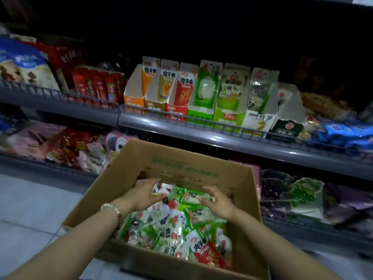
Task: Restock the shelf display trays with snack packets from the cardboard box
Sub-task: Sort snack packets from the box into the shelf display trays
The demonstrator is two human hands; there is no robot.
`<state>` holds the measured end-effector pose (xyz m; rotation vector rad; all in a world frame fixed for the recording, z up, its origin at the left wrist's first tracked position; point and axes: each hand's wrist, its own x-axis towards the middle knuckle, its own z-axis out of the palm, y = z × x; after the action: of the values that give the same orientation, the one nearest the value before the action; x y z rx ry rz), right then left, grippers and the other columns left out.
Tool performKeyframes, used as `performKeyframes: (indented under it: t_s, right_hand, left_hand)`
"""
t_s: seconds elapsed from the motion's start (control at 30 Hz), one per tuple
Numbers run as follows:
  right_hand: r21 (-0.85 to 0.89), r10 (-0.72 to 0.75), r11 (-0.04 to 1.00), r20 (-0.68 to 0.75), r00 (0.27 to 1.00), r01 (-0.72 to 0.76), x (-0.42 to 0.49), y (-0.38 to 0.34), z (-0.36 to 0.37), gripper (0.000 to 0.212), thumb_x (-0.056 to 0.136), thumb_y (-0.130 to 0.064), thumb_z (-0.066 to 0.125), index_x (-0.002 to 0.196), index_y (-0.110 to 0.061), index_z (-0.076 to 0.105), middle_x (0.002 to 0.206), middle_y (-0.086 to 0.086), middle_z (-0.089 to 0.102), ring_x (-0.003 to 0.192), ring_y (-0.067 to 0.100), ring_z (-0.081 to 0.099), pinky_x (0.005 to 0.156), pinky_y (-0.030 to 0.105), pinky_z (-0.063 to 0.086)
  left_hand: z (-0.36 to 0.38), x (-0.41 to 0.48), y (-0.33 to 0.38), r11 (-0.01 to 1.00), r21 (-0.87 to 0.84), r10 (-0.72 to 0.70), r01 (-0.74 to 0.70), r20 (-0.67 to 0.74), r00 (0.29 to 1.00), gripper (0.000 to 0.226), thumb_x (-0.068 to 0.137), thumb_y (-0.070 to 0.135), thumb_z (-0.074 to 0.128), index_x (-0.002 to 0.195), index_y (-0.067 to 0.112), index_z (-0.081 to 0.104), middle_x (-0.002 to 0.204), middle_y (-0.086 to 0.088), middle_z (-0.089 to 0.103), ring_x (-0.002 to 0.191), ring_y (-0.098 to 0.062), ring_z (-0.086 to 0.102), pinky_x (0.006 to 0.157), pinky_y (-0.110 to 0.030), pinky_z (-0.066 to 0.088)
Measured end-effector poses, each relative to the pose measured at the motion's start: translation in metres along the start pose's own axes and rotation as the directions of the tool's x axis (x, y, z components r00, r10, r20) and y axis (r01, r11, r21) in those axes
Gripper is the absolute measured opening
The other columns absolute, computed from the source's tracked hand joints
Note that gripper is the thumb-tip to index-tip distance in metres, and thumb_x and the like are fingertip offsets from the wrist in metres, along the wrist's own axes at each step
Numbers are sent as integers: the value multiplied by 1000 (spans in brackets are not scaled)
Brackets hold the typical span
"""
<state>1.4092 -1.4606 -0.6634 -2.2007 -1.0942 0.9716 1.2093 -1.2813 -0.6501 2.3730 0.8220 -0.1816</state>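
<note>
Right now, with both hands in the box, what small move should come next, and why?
Probably bring the left hand and right hand together around the green packets lying between them and grip. Both hands are spread open over them in the box, holding nothing yet, and the trays on the shelf stand just behind.

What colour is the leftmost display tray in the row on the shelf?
Orange on the front, pale inside; the display tray shows best in the head view.
</note>
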Motion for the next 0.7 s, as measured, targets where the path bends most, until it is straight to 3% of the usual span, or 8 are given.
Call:
performKeyframes:
  t_s: [0.1,0.13,0.2,0.27,0.37,0.47,0.57,0.7]
  right_hand:
    - [247,317,919,4,949,-308,8,32,20,84,65,-68,68,124,-11,50,118,-2,51,110,24,53,85,31,45]
    - [294,419,865,24,908,-407,9,41,25,85,67,-67,67,125,-7,52,113,6,58,99,25,56,77,31,46]
    - [382,582,731,85,809,-566,8,50,32,61,85,-46,63,130,-8,49,102,12,58,81,24,54,63,30,46]
    - [467,663,614,131,737,-636,11,56,40,54,90,-36,60,134,-11,43,110,12,54,88,25,54,67,33,49]
    - [700,713,410,154,684,-585,24,59,53,54,88,-33,64,131,-6,45,125,15,55,107,30,57,79,36,47]
    - [859,784,248,93,614,-447,39,67,57,82,69,-48,77,130,-3,44,122,16,55,111,34,55,95,42,46]
    - [931,838,141,68,542,-336,51,71,60,78,63,-45,83,114,0,46,107,15,58,107,36,58,95,46,48]
    - [970,790,103,55,611,-219,72,86,81,133,32,-64,85,142,-12,31,133,17,51,120,36,53,100,50,45]
  left_hand:
    - [22,12,2,994,-94,-56,63,76,996,78,89,56,49,150,19,19,152,-10,32,134,-27,39,104,-39,40]
    - [28,17,3,992,-100,-67,77,96,993,78,89,56,48,151,19,17,154,-7,27,137,-25,35,106,-38,38]
    - [40,29,4,992,-82,-82,92,116,990,78,91,55,46,151,16,17,156,-6,22,140,-24,30,111,-36,31]
    - [49,45,5,991,-83,-90,102,142,986,75,91,56,44,151,17,18,155,-7,25,137,-25,34,111,-36,32]
    - [59,70,7,994,-61,-80,93,187,979,73,92,59,38,151,21,17,156,-6,22,138,-26,32,113,-39,29]
    - [71,92,12,996,-40,-64,75,224,973,72,93,60,31,151,20,17,157,-6,18,141,-26,26,115,-39,23]
    - [85,112,14,998,-11,-64,70,267,962,73,92,65,25,151,23,17,158,-3,15,145,-26,15,117,-42,17]
    - [105,133,21,996,89,-49,17,377,925,67,94,62,15,152,27,10,160,1,2,146,-26,-1,119,-42,2]
